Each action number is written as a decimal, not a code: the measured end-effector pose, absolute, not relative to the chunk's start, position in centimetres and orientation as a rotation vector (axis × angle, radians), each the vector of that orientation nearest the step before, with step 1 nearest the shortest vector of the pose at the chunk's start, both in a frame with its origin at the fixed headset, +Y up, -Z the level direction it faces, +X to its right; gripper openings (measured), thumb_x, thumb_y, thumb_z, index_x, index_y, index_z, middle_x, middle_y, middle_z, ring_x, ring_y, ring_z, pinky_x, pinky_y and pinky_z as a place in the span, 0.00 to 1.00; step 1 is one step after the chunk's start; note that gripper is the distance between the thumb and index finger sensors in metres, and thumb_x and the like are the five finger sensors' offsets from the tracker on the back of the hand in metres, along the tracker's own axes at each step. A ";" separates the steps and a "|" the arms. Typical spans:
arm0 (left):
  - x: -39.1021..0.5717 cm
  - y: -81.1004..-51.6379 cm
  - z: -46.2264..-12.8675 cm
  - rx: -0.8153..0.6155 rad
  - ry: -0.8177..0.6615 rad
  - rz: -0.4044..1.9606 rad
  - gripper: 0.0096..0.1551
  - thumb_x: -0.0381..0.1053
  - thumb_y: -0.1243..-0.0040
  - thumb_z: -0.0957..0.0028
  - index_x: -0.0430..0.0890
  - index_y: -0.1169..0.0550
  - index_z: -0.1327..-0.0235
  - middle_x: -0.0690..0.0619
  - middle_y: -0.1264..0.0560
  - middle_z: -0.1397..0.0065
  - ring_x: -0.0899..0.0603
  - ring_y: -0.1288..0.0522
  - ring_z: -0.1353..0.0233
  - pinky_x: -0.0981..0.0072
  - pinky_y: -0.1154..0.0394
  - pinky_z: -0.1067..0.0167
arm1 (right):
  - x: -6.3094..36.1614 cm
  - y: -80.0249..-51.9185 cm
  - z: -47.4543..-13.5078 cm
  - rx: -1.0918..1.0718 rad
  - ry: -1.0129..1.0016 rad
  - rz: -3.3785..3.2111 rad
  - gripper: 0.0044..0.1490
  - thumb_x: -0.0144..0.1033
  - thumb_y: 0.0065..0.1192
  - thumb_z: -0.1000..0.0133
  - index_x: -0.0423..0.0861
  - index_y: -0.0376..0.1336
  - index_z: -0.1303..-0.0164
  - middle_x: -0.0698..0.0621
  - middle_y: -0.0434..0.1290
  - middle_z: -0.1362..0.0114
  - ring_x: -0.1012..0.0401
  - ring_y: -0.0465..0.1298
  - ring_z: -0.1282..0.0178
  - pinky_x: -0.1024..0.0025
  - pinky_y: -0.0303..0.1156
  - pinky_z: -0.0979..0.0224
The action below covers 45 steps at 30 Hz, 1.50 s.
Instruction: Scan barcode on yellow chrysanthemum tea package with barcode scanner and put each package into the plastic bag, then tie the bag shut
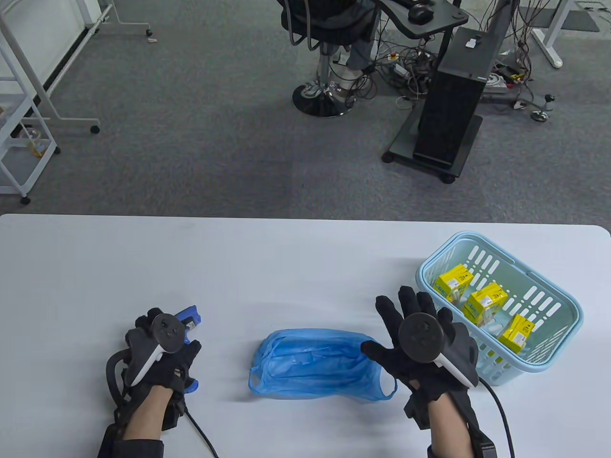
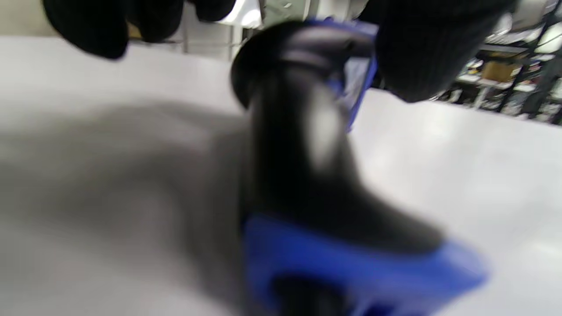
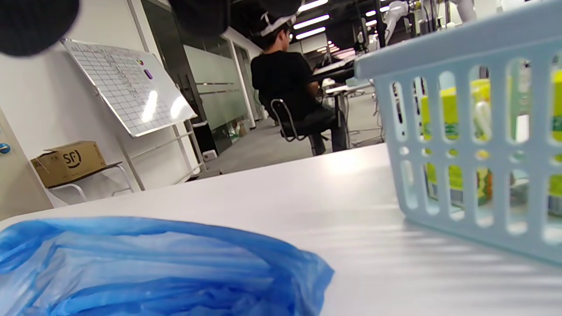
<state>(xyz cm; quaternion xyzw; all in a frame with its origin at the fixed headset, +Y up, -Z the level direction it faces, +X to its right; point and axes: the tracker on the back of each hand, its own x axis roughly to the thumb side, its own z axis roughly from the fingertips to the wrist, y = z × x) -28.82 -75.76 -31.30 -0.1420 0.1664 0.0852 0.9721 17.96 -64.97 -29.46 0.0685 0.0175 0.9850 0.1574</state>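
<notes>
A crumpled blue plastic bag [image 1: 315, 365] [image 3: 153, 267] lies flat near the table's front middle. To its right stands a light blue basket [image 1: 549, 291] [image 3: 461, 145] holding three yellow tea packages [image 1: 453, 281] [image 1: 484, 303] [image 1: 515, 331]. My right hand [image 1: 384, 329] hovers between bag and basket with fingers spread, holding nothing. At the front left, my left hand [image 1: 162, 350] lies over the blue and black barcode scanner [image 1: 189, 317] [image 2: 307, 175], its fingers [image 2: 88, 26] curled around the head. The left wrist view is blurred.
The white table [image 1: 267, 267] ends at its far edge above the basket. Beyond it on the grey carpet are a seated person on a chair [image 1: 329, 52], a black computer tower on a wheeled stand [image 1: 453, 105], and white racks [image 1: 24, 119] at the left.
</notes>
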 end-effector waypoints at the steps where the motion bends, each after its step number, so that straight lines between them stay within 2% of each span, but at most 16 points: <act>1: -29.0 -76.4 -31.2 -0.327 0.365 0.188 0.65 0.68 0.34 0.50 0.29 0.50 0.21 0.21 0.42 0.23 0.17 0.34 0.27 0.32 0.26 0.42 | 18.0 -65.1 -29.5 0.193 0.061 2.817 0.62 0.70 0.57 0.61 0.53 0.48 0.17 0.40 0.39 0.15 0.40 0.39 0.16 0.27 0.33 0.26; 3: -29.3 -77.1 -31.1 -0.337 0.421 0.274 0.65 0.68 0.33 0.51 0.27 0.49 0.24 0.21 0.37 0.26 0.21 0.29 0.30 0.40 0.21 0.45 | 18.0 -65.2 -29.5 0.192 0.072 2.818 0.62 0.70 0.57 0.61 0.53 0.48 0.17 0.40 0.39 0.15 0.40 0.39 0.16 0.27 0.33 0.26; 5: -29.2 -77.0 -31.2 -0.295 0.447 0.273 0.63 0.66 0.30 0.52 0.26 0.46 0.24 0.24 0.33 0.28 0.23 0.28 0.31 0.44 0.20 0.46 | 17.9 -65.2 -29.5 0.194 0.079 2.823 0.62 0.70 0.57 0.61 0.53 0.48 0.17 0.40 0.39 0.15 0.40 0.39 0.16 0.27 0.33 0.26; 7: -29.0 -76.9 -31.2 -0.241 0.432 0.255 0.62 0.63 0.27 0.54 0.28 0.45 0.24 0.33 0.27 0.30 0.30 0.23 0.32 0.51 0.20 0.46 | 17.8 -65.3 -29.5 0.197 0.090 2.824 0.62 0.70 0.57 0.61 0.53 0.49 0.17 0.40 0.39 0.15 0.40 0.39 0.16 0.27 0.33 0.26; 8: -28.9 -76.9 -31.2 -0.222 0.420 0.243 0.63 0.62 0.26 0.55 0.28 0.45 0.24 0.35 0.26 0.32 0.32 0.21 0.34 0.52 0.20 0.46 | 17.7 -65.4 -29.5 0.200 0.096 2.823 0.62 0.70 0.57 0.60 0.53 0.49 0.17 0.40 0.39 0.15 0.40 0.39 0.16 0.27 0.33 0.26; 12: -29.3 -77.2 -31.2 -0.230 0.437 0.362 0.65 0.59 0.23 0.58 0.30 0.47 0.22 0.36 0.26 0.33 0.38 0.18 0.40 0.52 0.19 0.46 | 17.3 -65.7 -29.6 0.216 0.130 2.838 0.62 0.70 0.57 0.60 0.52 0.49 0.17 0.40 0.39 0.15 0.40 0.39 0.16 0.27 0.33 0.26; 16: -30.3 -77.5 -31.6 -0.306 0.434 0.503 0.65 0.57 0.21 0.59 0.31 0.46 0.22 0.38 0.28 0.32 0.39 0.20 0.41 0.53 0.19 0.47 | 16.9 -65.8 -29.6 0.221 0.149 2.844 0.62 0.70 0.57 0.60 0.52 0.49 0.17 0.40 0.38 0.15 0.40 0.38 0.16 0.27 0.32 0.26; 21: -31.0 -77.3 -31.8 -0.369 0.381 0.640 0.55 0.54 0.19 0.57 0.37 0.38 0.24 0.46 0.27 0.37 0.45 0.23 0.46 0.55 0.18 0.49 | 17.3 -65.5 -29.5 0.208 0.134 2.849 0.62 0.70 0.57 0.60 0.52 0.50 0.17 0.40 0.39 0.15 0.40 0.39 0.16 0.27 0.33 0.26; 25: -30.5 -76.5 -31.7 -0.372 0.290 0.688 0.47 0.53 0.20 0.55 0.43 0.33 0.26 0.48 0.28 0.38 0.46 0.24 0.46 0.52 0.19 0.47 | 17.3 -65.2 -29.3 0.210 0.123 2.832 0.61 0.70 0.57 0.60 0.52 0.50 0.17 0.40 0.39 0.15 0.40 0.39 0.16 0.27 0.32 0.26; 27: -29.7 -75.4 -31.7 -0.319 0.218 0.690 0.38 0.53 0.20 0.55 0.49 0.27 0.33 0.50 0.28 0.39 0.46 0.24 0.46 0.49 0.19 0.47 | 17.1 -65.2 -29.3 0.221 0.135 2.832 0.61 0.70 0.57 0.60 0.52 0.50 0.17 0.40 0.39 0.15 0.40 0.39 0.16 0.27 0.32 0.26; 30: -28.2 -73.1 -31.4 -0.221 0.099 0.692 0.34 0.53 0.20 0.54 0.54 0.25 0.35 0.51 0.28 0.37 0.43 0.23 0.42 0.45 0.18 0.46 | 16.8 -65.4 -29.3 0.236 0.161 2.825 0.61 0.69 0.57 0.60 0.52 0.50 0.17 0.40 0.38 0.15 0.40 0.38 0.16 0.27 0.32 0.26; 33: -27.0 -70.7 -31.1 -0.122 0.001 0.656 0.33 0.52 0.20 0.53 0.60 0.25 0.36 0.42 0.30 0.25 0.27 0.26 0.27 0.34 0.22 0.44 | 16.4 -65.4 -29.3 0.246 0.176 2.826 0.61 0.69 0.57 0.60 0.52 0.50 0.17 0.40 0.38 0.15 0.40 0.38 0.16 0.27 0.32 0.26; 35: -26.3 -68.6 -30.7 -0.032 -0.072 0.637 0.33 0.52 0.21 0.53 0.61 0.26 0.35 0.40 0.32 0.22 0.24 0.28 0.26 0.35 0.21 0.43 | 16.2 -65.3 -29.2 0.253 0.173 2.836 0.61 0.69 0.57 0.60 0.52 0.51 0.17 0.40 0.38 0.15 0.40 0.38 0.16 0.27 0.32 0.26; 38: -25.5 -66.4 -30.1 0.042 -0.157 0.682 0.35 0.53 0.22 0.52 0.58 0.27 0.32 0.39 0.30 0.23 0.29 0.21 0.31 0.46 0.17 0.48 | 16.0 -65.2 -29.2 0.260 0.174 2.843 0.61 0.69 0.57 0.60 0.52 0.50 0.17 0.40 0.38 0.15 0.40 0.38 0.16 0.27 0.32 0.26; 41: -24.4 -64.2 -29.5 0.071 -0.255 0.693 0.36 0.54 0.23 0.51 0.58 0.29 0.30 0.45 0.20 0.32 0.37 0.14 0.39 0.50 0.16 0.50 | 15.6 -65.3 -29.2 0.269 0.174 2.857 0.61 0.69 0.57 0.60 0.51 0.50 0.17 0.40 0.39 0.15 0.40 0.38 0.16 0.27 0.32 0.26; 45: -23.0 -62.4 -28.8 0.143 -0.346 0.682 0.37 0.54 0.23 0.51 0.56 0.29 0.29 0.51 0.15 0.41 0.44 0.12 0.47 0.51 0.17 0.51 | 15.0 -65.4 -29.1 0.283 0.178 2.879 0.61 0.69 0.57 0.60 0.51 0.50 0.17 0.41 0.39 0.15 0.40 0.38 0.16 0.27 0.32 0.25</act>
